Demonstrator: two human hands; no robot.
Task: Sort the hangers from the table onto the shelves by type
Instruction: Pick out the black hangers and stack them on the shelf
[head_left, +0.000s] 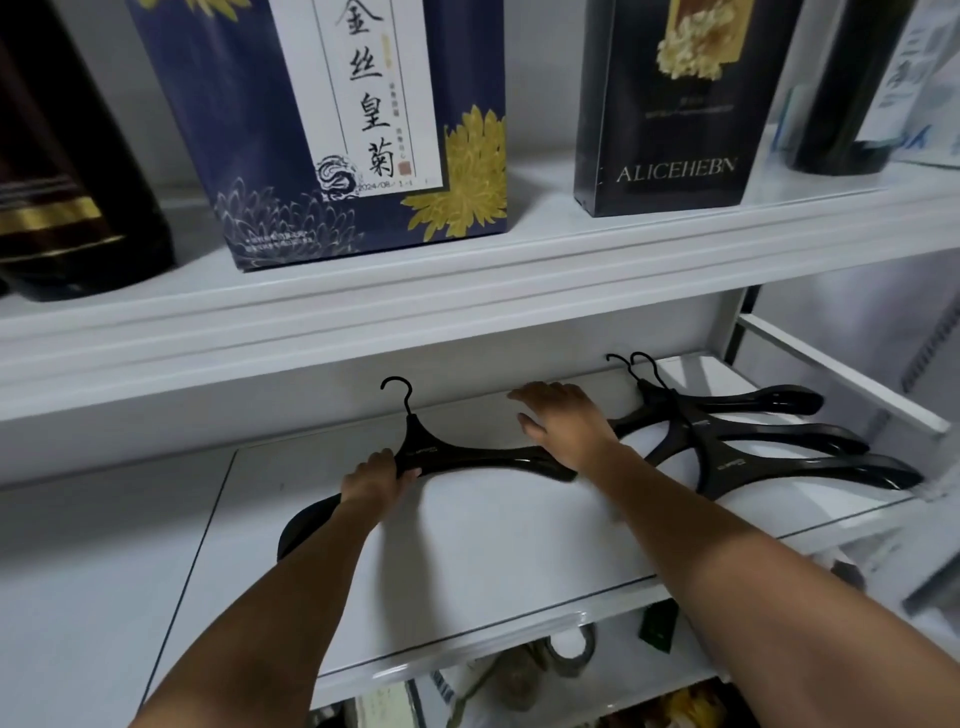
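Gripping a wide black plastic hanger by the neck, left hand curled tight — right hand open, flat on its end, beside a pile of black hangers.

The left hand grips a black hanger lying on the white shelf; the right hand rests flat on its right arm. Two matching hangers lie overlapped near the shelf's right edge.

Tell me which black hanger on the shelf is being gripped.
The lone hanger on the left, which the left hand grips by one arm; the overlapped hangers at the right end of the shelf are not gripped.
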